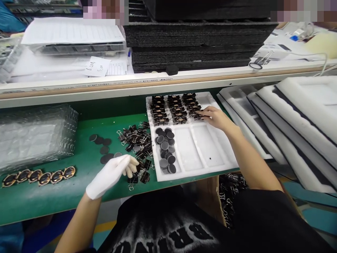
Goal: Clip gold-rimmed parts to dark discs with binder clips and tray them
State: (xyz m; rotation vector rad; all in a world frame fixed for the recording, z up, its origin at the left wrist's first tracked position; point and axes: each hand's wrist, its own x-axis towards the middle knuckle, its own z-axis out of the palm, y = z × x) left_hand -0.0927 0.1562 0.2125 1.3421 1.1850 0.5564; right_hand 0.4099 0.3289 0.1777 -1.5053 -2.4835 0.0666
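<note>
Below the table edge, a box point(206, 196) holds black clips point(231, 188). The gloved left hand point(113, 172) curls its fingers beside the loose binder clips point(140, 138); I can't tell whether it pinches 1. They look light, stiff and springy, probably best taken by the body's sides. In the white tray point(184, 174), dark discs point(164, 146) crowd a near compartment; beyond, 3 columns of clipped pieces point(158, 110) stand, the bare right hand point(216, 117) touching the rightmost, fingers drawn together, grip unclear.
</note>
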